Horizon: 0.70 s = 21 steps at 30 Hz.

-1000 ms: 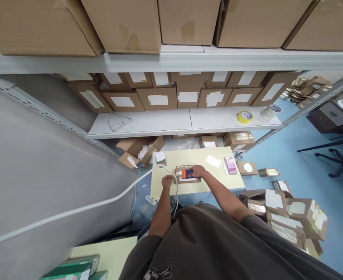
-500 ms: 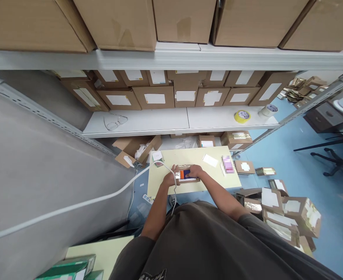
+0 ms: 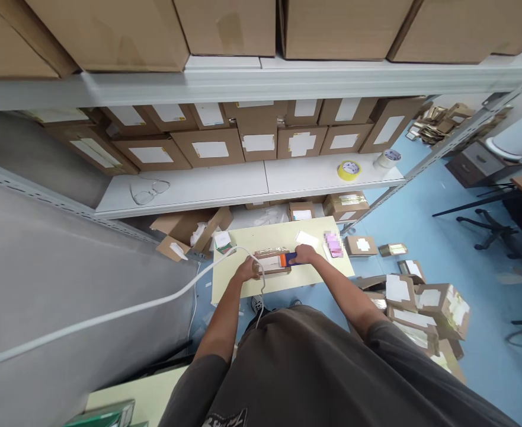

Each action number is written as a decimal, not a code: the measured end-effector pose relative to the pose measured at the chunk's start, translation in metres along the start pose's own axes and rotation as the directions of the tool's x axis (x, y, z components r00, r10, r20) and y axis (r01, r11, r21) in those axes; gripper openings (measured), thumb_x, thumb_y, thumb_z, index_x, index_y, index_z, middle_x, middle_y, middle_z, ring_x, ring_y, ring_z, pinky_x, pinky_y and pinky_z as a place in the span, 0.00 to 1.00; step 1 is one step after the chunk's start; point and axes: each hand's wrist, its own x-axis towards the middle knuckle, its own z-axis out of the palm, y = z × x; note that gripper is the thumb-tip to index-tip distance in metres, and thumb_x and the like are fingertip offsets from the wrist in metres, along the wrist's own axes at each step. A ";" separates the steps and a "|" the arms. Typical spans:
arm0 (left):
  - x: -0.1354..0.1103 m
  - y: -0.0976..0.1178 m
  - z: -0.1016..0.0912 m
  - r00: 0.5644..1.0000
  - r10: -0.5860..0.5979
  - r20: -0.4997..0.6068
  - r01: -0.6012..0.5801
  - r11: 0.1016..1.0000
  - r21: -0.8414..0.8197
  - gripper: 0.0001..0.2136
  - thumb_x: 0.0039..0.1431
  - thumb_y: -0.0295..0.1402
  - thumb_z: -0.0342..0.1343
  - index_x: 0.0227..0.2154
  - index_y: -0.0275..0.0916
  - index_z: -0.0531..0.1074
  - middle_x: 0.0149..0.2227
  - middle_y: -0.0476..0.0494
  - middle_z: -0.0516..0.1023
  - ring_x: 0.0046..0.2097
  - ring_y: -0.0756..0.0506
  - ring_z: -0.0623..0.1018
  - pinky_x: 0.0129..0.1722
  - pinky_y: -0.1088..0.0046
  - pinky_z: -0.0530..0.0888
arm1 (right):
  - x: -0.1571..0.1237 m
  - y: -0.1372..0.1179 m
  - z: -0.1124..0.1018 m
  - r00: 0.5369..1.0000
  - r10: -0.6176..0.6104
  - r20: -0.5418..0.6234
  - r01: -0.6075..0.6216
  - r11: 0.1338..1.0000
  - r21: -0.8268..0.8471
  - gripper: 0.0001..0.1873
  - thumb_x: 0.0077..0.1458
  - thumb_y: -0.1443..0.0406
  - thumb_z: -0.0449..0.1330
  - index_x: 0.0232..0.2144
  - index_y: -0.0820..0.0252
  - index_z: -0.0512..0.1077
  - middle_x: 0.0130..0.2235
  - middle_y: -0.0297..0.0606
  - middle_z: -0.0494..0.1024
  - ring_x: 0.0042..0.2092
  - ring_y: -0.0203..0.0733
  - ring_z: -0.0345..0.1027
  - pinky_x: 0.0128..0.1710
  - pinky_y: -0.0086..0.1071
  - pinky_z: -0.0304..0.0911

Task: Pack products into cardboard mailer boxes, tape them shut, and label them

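On the pale yellow table (image 3: 238,289), a small brown cardboard box (image 3: 272,271) with a white label lies in front of me. My left hand (image 3: 245,270) grips its left end. In my right hand (image 3: 305,254) is a blue and orange tape dispenser (image 3: 290,259), held at the box's right end with the orange part toward the box. Shiny tape shows along the box's far edge. The fingers of my right hand are partly hidden by the hand itself. A white cable (image 3: 154,301) crosses in front of the box's left part.
A white card (image 3: 307,239) and a pink item (image 3: 333,244) lie at the table's right; a small green and white box (image 3: 223,241) stands at its left. Behind is a shelf (image 3: 225,182) with boxes and yellow tape (image 3: 348,170). Cartons (image 3: 442,308) are piled on the floor at right.
My right hand has drawn the tape dispenser rightward, from over the middle of the box to its right end. My left hand still holds the left end. The view has shifted slightly.
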 end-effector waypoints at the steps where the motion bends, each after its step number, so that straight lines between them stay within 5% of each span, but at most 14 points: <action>1: 0.002 0.000 0.000 1.000 0.024 0.010 -0.024 1.000 0.005 0.48 0.30 0.30 0.81 0.62 0.40 0.75 0.71 0.32 0.71 0.70 0.27 0.73 0.70 0.48 0.69 | -0.004 0.015 -0.004 1.000 0.015 -0.010 -0.016 1.000 -0.007 0.30 0.51 0.42 0.77 0.43 0.61 0.87 0.51 0.55 0.88 0.53 0.62 0.83 0.46 0.38 0.73; 7: 0.009 -0.002 0.007 1.000 0.012 0.000 -0.012 1.000 0.024 0.46 0.31 0.25 0.79 0.61 0.38 0.76 0.69 0.33 0.70 0.73 0.25 0.68 0.72 0.52 0.67 | -0.028 0.091 -0.026 0.993 0.119 -0.020 -0.118 0.993 0.026 0.23 0.51 0.49 0.79 0.39 0.61 0.85 0.46 0.55 0.88 0.50 0.60 0.82 0.47 0.40 0.71; 11: 0.010 -0.002 0.009 0.999 0.034 -0.008 -0.034 0.999 0.015 0.45 0.32 0.26 0.79 0.60 0.34 0.75 0.68 0.31 0.71 0.73 0.24 0.67 0.72 0.52 0.66 | -0.037 0.115 -0.035 0.983 0.179 -0.032 -0.179 0.984 -0.010 0.23 0.55 0.50 0.78 0.39 0.64 0.84 0.46 0.58 0.88 0.48 0.60 0.82 0.47 0.42 0.71; 15: 0.010 -0.002 0.006 0.999 0.023 0.035 -0.024 0.999 0.031 0.49 0.32 0.26 0.80 0.64 0.33 0.73 0.75 0.27 0.62 0.76 0.24 0.62 0.73 0.53 0.64 | -0.030 0.097 -0.023 0.979 0.192 -0.067 -0.195 0.980 -0.041 0.25 0.52 0.52 0.78 0.45 0.65 0.84 0.50 0.62 0.87 0.54 0.66 0.82 0.49 0.44 0.73; 21: 0.008 0.003 0.008 0.992 -0.019 0.127 0.011 0.998 0.065 0.61 0.34 0.39 0.84 0.75 0.38 0.63 0.82 0.26 0.46 0.81 0.21 0.49 0.74 0.52 0.63 | 0.001 0.028 0.023 0.966 0.259 -0.031 -0.258 0.966 0.025 0.34 0.51 0.49 0.75 0.53 0.65 0.84 0.51 0.66 0.86 0.53 0.70 0.84 0.50 0.50 0.79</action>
